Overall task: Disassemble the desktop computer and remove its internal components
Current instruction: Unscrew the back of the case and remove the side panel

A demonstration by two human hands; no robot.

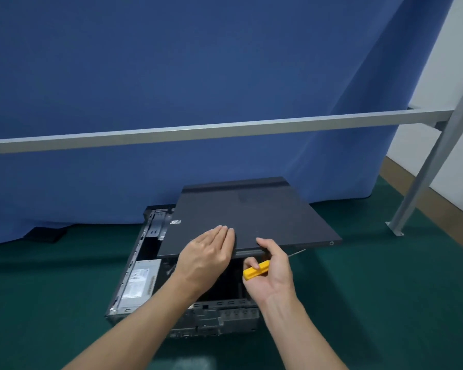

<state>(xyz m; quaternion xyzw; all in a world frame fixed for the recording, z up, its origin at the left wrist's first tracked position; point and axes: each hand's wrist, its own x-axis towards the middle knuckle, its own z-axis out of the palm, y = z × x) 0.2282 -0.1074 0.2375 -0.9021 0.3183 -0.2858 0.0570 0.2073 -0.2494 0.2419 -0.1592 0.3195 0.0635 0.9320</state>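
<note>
Now your left hand lies flat, fingers extended, steadying the side panel skewed atop the open computer case; your right hand pinches its edge while gripping the yellow screwdriver.

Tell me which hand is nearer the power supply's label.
Left. The left hand lies flat on the side panel, just right of the label; the right hand, holding the yellow-handled screwdriver, is farther right.
</note>
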